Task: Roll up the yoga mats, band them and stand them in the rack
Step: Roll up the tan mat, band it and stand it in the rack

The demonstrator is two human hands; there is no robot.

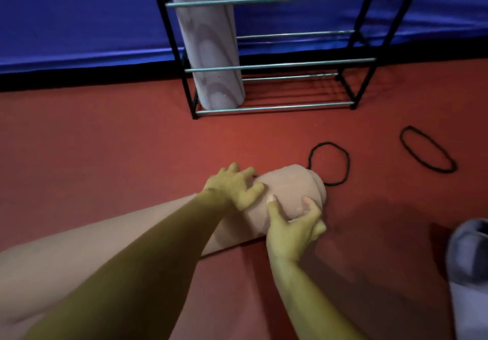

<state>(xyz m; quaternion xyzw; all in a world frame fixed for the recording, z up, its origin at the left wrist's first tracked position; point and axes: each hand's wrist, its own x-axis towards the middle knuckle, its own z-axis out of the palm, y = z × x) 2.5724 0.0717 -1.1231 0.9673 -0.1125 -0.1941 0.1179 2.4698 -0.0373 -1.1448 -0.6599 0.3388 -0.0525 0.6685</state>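
A beige yoga mat [287,189], rolled up, lies on the red floor and runs from the middle toward the lower left. My left hand [235,186] presses on top of the roll with spread fingers. My right hand [293,223] grips the roll near its right end, thumb on top and fingers curled round the near side. A black band [346,162] lies on the floor just beyond the roll's end, and a second black band [427,149] lies further right. A marbled lilac rolled mat [211,49] stands upright at the left of the black rack [277,107].
The rack has silver rails and stands against a blue padded wall [79,22]. The rack's right part holds nothing. A grey-blue cloth object [470,260] sits at the lower right edge. Red floor [105,141] stretches to the left.
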